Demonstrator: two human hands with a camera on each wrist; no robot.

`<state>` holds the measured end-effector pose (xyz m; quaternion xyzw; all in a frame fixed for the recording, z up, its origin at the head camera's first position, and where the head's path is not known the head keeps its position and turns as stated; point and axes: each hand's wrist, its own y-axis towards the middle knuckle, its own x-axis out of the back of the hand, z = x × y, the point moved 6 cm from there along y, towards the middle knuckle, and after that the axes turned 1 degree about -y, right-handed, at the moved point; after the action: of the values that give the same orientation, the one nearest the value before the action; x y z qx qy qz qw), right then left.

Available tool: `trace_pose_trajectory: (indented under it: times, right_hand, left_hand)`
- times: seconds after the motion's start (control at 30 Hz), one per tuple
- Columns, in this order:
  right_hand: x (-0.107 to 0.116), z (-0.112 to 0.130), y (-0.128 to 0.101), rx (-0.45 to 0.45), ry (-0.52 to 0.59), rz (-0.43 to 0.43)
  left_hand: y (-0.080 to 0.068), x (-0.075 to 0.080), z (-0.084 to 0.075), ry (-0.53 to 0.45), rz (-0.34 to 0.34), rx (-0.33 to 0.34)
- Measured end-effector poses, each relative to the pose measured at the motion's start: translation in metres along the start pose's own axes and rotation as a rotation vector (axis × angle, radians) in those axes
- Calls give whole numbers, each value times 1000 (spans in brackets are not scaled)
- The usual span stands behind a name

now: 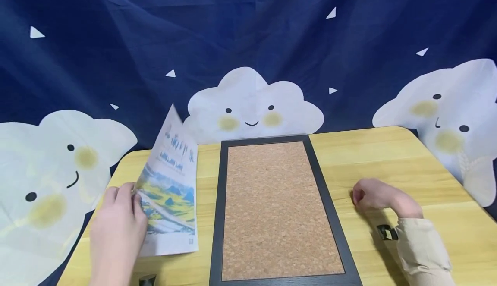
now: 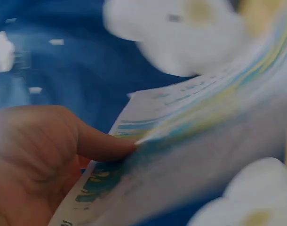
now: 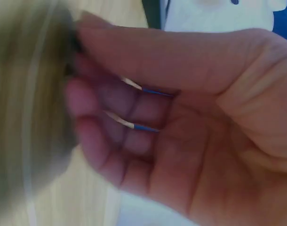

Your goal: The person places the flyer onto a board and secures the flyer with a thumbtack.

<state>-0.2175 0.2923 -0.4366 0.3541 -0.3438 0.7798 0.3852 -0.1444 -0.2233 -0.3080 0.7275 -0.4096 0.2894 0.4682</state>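
Note:
My left hand (image 1: 118,221) pinches the left edge of a printed poster (image 1: 172,182) with Chinese lettering and a blue, green and yellow landscape. The sheet tilts up off the table's left side, its upper corner bent upwards. In the left wrist view, the thumb presses on the poster (image 2: 181,122), which bows away in a blur. My right hand (image 1: 374,195) is over the table right of a black-framed cork board (image 1: 279,212), apart from it. In the right wrist view, the fingers (image 3: 94,141) curl loosely, with the thumb along them; I see nothing held. A blurred olive-brown shape fills that view's left side.
The cork board lies flat on a light wooden table (image 1: 372,156). Behind the table hangs a navy curtain (image 1: 217,31) with white smiling clouds and triangles. A small black device (image 1: 387,232) sits at my right wrist; another dark piece (image 1: 147,280) shows by my left wrist.

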Motion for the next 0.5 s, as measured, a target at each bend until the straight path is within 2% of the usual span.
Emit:
trace_pose_trajectory:
  times: [0.07,0.13,0.2,0.27,0.37,0.43,0.5]
  right_hand:
    - [3,2,1,10,19,-47]
    - [7,6,1,18,35,-90]
    - [10,10,2,29,29,-132]
    - [12,14,2,35,23,-164]
    - [16,19,2,36,17,-202]
    - [18,21,1,27,10,-221]
    - [20,24,1,25,-6,-238]
  left_hand:
    - [-3,15,-19,-77,-111,-45]
    - [-5,23,-32,-150,-168,-70]
    - [-5,23,-40,-206,-200,-90]
    - [-4,16,-45,-256,-180,-72]
    - [-4,-4,-52,-349,-127,-31]
    - [-6,-22,-59,-425,-46,-1]
    - [-9,-41,-67,-486,30,0]
